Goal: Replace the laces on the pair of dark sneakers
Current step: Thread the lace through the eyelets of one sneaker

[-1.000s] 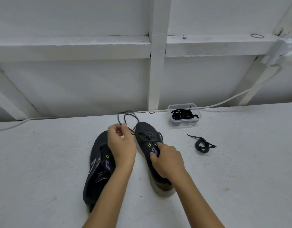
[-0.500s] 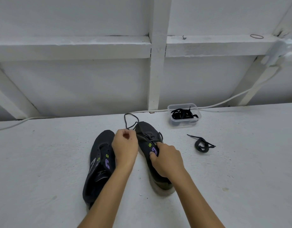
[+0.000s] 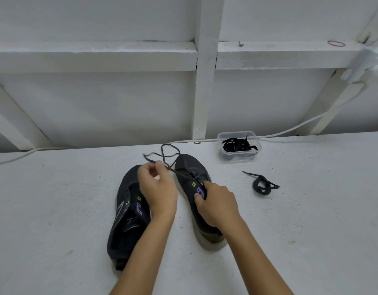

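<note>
At centre frame, the left hand point(image 3: 157, 188) pinches a lace point(image 3: 170, 155) running from the right sneaker point(image 3: 192, 173), which the right hand point(image 3: 215, 204) grips. Upper right, a clear tub point(image 3: 239, 157) holds black laces point(image 3: 237, 144).

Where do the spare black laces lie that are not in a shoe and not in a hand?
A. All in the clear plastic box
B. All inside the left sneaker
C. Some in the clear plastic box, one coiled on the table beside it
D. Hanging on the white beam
C: black laces fill the clear plastic box, and one coiled lace lies on the table nearby.
</note>
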Demonstrator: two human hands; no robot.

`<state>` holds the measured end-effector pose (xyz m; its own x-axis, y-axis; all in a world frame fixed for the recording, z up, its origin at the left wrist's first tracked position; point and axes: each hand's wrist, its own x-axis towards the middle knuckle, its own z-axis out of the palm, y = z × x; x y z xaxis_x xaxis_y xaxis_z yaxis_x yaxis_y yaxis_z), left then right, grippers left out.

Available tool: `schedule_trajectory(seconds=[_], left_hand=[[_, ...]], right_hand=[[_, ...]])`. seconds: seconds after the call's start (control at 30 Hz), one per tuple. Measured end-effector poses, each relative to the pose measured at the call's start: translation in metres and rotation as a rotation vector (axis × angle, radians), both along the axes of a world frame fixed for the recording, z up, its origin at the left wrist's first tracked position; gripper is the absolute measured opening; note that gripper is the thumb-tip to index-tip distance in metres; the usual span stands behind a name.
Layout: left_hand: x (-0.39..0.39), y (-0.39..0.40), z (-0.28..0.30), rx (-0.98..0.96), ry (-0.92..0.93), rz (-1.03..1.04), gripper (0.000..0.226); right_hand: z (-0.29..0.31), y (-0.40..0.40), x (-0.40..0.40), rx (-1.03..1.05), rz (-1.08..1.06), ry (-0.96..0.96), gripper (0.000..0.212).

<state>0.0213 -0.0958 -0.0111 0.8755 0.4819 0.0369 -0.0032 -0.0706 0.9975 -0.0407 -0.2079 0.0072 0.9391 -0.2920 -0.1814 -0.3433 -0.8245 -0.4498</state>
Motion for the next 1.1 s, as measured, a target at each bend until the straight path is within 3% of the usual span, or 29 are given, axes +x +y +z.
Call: schedule_trajectory(seconds=[0.1,0.2,0.27,0.43,0.57,0.67,0.8,0.9,1.03,1.1], left_hand=[[-0.004,0.004,-0.004,-0.076,0.091,-0.076,0.014],[-0.015,-0.004,-0.019,0.033,0.279,-0.386,0.018],[-0.015,-0.007,-0.026,0.08,0.267,-0.454,0.013],[0.0,-0.008,-0.022,0.187,0.208,-0.419,0.013],[-0.003,-0.009,-0.015,-0.071,0.112,-0.196,0.012],[-0.008,-0.005,-0.013,-0.119,0.061,-0.049,0.014],[-0.016,-0.005,-0.022,0.016,0.238,-0.31,0.023],[-0.015,-0.002,-0.032,0.14,0.225,-0.497,0.015],[-0.01,-0.005,-0.027,0.178,0.186,-0.388,0.012],[-0.011,-0.009,-0.022,0.045,0.15,-0.276,0.013]], right_hand=[[0.0,0.0,0.0,0.0,-0.003,0.006,0.027],[0.0,0.0,-0.001,0.0,0.003,-0.008,0.025],[0.0,0.0,-0.001,-0.012,0.012,-0.014,0.025],[0.0,0.0,-0.002,0.0,0.002,-0.027,0.025],[0.0,0.0,-0.002,0.023,-0.014,-0.021,0.027],[0.0,-0.001,-0.002,0.034,-0.017,-0.019,0.026],[0.0,-0.002,-0.002,0.019,-0.016,-0.004,0.027],[0.002,-0.001,0.0,-0.001,-0.008,0.003,0.028],[0.002,-0.001,0.0,0.005,-0.008,0.01,0.026],[0.002,-0.001,-0.001,0.017,-0.012,0.009,0.025]])
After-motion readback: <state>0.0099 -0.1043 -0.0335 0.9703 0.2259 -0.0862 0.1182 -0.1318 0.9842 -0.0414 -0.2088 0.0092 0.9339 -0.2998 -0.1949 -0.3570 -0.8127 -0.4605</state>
